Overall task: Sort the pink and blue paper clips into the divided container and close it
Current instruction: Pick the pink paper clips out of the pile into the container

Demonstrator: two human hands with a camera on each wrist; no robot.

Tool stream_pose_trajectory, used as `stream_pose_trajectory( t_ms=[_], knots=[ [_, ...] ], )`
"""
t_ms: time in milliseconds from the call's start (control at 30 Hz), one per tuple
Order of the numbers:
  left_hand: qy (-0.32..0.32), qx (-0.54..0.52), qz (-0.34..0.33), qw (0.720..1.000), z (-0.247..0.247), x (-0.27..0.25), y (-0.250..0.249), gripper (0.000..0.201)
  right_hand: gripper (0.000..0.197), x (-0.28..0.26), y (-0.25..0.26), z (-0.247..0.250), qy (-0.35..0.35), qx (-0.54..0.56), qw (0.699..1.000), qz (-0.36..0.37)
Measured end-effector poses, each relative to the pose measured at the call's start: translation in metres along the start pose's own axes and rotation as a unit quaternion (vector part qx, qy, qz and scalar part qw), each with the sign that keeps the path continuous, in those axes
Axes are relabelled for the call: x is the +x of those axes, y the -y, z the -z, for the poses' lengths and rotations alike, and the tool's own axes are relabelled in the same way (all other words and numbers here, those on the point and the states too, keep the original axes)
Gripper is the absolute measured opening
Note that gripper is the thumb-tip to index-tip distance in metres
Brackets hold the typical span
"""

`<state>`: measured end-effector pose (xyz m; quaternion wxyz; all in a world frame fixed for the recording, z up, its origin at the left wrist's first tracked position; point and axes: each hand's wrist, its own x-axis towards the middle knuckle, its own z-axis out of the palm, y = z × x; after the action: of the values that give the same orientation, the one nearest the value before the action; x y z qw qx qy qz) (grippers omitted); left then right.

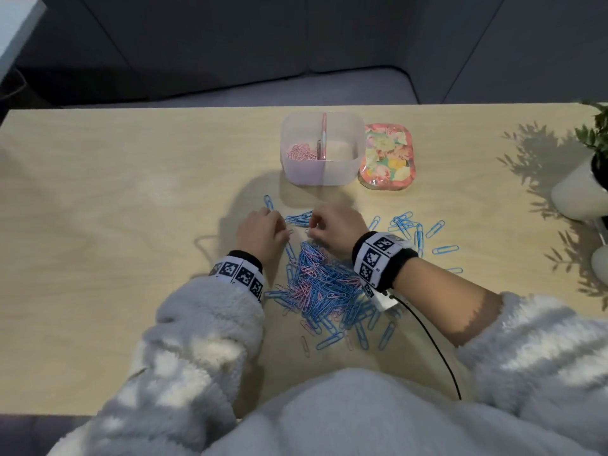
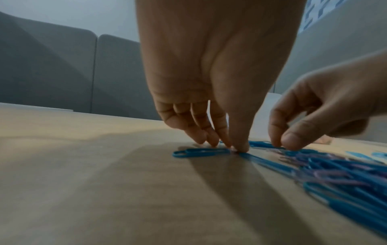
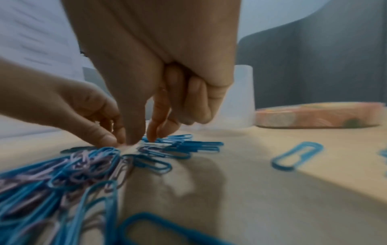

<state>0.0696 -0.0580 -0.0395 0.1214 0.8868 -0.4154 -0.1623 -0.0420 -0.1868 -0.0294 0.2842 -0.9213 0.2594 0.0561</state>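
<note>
A large mixed pile of pink and blue paper clips (image 1: 324, 284) is spread on the wooden table (image 1: 98, 225), directly in front of the person. The left hand (image 1: 261, 230) is lowered at the far edge of this pile, with its fingertips (image 2: 240, 147) pressed down on the table beside a blue clip (image 2: 201, 152); whether something is pinched between them cannot be told. The right hand (image 1: 335, 230) is held just beside the left one, its fingers (image 3: 153, 132) curled downward onto a small group of blue clips (image 3: 188, 144), but a real grip is not clearly seen. Farther on the table the divided container (image 1: 320, 149) is placed, open, with pink clips (image 1: 301, 152) seen in its left compartment. Its flowered lid (image 1: 388, 158) is laid just to the right of it. More blue clips (image 1: 414, 228) are scattered to the right of the hands.
</note>
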Motion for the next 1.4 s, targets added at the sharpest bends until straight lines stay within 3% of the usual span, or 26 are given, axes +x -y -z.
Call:
stream_pose_trajectory(
  t_ms=[200, 333, 433, 533, 600, 633, 667, 733, 800, 833, 867, 933, 1000, 1100, 1233, 1333, 1400],
  knots=[
    [0.027, 0.027, -0.016, 0.999, -0.003, 0.004, -0.01, 0.015, 0.012, 0.006, 0.007, -0.005, 0.041, -0.095, 0.994, 0.022],
    [-0.002, -0.172, 0.007, 0.985, 0.003, -0.003, -0.014, 0.011, 0.02, 0.002, -0.001, -0.005, 0.041, -0.192, 0.98, 0.041],
    [0.056, -0.347, 0.088, 0.932, 0.007, -0.007, -0.02, 0.012, 0.021, -0.003, -0.01, 0.004, 0.024, -0.196, 0.979, 0.058],
    [0.107, -0.448, 0.154, 0.874, 0.01, -0.009, -0.024, 0.023, 0.017, -0.007, -0.025, 0.018, -0.051, 0.023, 0.998, -0.004],
    [0.122, -0.471, 0.165, 0.858, 0.011, -0.009, -0.025, 0.028, 0.014, -0.01, -0.032, 0.026, -0.073, 0.219, 0.972, -0.046],
    [0.13, -0.475, 0.168, 0.854, 0.011, -0.01, -0.026, 0.028, 0.013, -0.012, -0.033, 0.028, -0.062, 0.319, 0.943, -0.072],
    [0.136, -0.468, 0.168, 0.857, 0.01, -0.011, -0.026, 0.026, 0.016, -0.013, -0.033, 0.03, -0.047, 0.408, 0.906, -0.105],
    [0.138, -0.404, 0.141, 0.893, 0.008, -0.014, -0.027, 0.021, 0.023, -0.015, -0.031, 0.033, -0.011, 0.522, 0.834, -0.176],
    [0.138, -0.315, 0.095, 0.934, 0.003, -0.018, -0.026, 0.02, 0.024, -0.016, -0.026, 0.031, 0.041, 0.544, 0.809, -0.218],
    [0.146, -0.264, 0.082, 0.95, 0.001, -0.02, -0.025, 0.021, 0.024, -0.016, -0.022, 0.028, 0.067, 0.523, 0.82, -0.223],
    [0.151, -0.214, 0.074, 0.962, -0.001, -0.023, -0.024, 0.022, 0.024, -0.016, -0.017, 0.023, 0.084, 0.476, 0.85, -0.21],
    [0.152, -0.156, 0.08, 0.973, -0.005, -0.027, -0.019, 0.026, 0.024, -0.013, -0.008, 0.012, 0.082, 0.307, 0.939, -0.129],
    [0.164, -0.152, 0.097, 0.97, -0.007, -0.029, -0.013, 0.027, 0.023, -0.011, 0.0, 0.001, 0.073, 0.127, 0.988, -0.056],
    [0.174, -0.142, 0.108, 0.968, -0.004, -0.032, -0.007, 0.026, 0.021, -0.006, 0.004, -0.007, 0.079, 0.012, 0.995, -0.051],
    [0.1, -0.142, 0.081, 0.982, 0.003, -0.032, -0.012, 0.003, 0.016, 0.0, -0.006, -0.005, 0.075, 0.103, 0.988, -0.09],
    [0.06, -0.138, 0.038, 0.988, 0.002, -0.025, -0.022, 0.009, 0.013, -0.001, -0.025, 0.009, 0.018, 0.157, 0.979, -0.131],
    [0.063, -0.109, 0.008, 0.992, 0.002, -0.02, -0.029, 0.012, 0.013, -0.002, -0.038, 0.019, 0.001, 0.123, 0.983, -0.138]
  ],
)
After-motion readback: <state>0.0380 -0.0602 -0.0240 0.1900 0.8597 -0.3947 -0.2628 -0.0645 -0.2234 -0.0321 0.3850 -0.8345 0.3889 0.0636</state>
